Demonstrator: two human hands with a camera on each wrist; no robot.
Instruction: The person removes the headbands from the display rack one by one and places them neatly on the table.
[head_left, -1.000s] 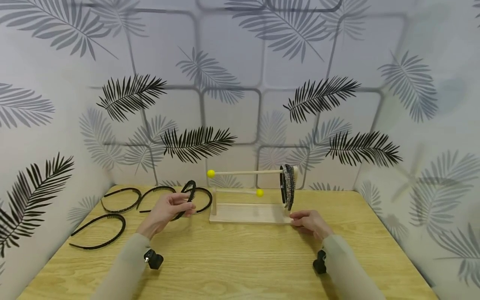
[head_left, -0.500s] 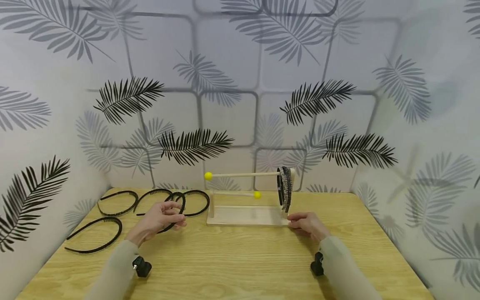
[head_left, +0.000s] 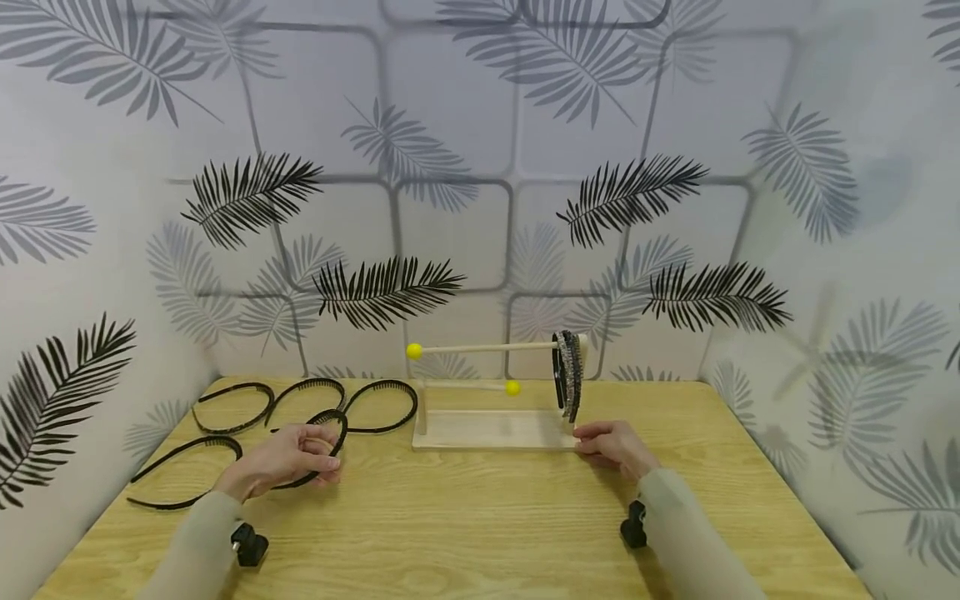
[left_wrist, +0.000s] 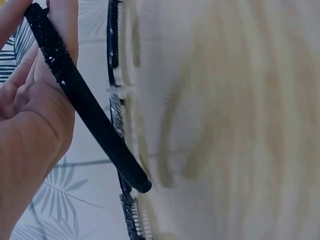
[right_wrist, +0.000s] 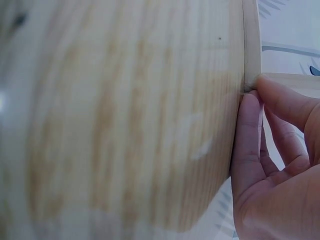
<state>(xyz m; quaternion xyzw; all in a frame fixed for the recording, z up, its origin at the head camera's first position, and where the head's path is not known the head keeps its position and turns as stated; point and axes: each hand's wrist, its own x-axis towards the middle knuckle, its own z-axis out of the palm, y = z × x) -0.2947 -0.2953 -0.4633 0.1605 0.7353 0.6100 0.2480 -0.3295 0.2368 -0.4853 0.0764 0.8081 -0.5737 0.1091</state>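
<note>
My left hand (head_left: 279, 458) holds a black headband (head_left: 345, 427) between thumb and fingers, over the left part of the table. In the left wrist view, that headband (left_wrist: 100, 120) slants down past the palm, with sparkly black beads on its upper part and a smooth free end. My right hand (head_left: 621, 447) grips the front right corner of a wooden stand (head_left: 487, 431); in the right wrist view, the thumb and fingertips (right_wrist: 250, 107) meet at that corner. Several sparkly headbands (head_left: 568, 375) hang together at the right end of the stand's upper rod (head_left: 487, 347).
Black headbands lie left on the wooden table (head_left: 450, 533): one at the near left (head_left: 187, 471), one at the far left (head_left: 234, 408), one behind my left hand (head_left: 307, 383) and one beside the stand (head_left: 414, 400). Yellow balls (head_left: 414, 352) cap both rods. Patterned walls surround the table.
My left hand has moved left and nearer to me, carrying the headband away from the stand and lower toward the table. My right hand stays at the stand's corner.
</note>
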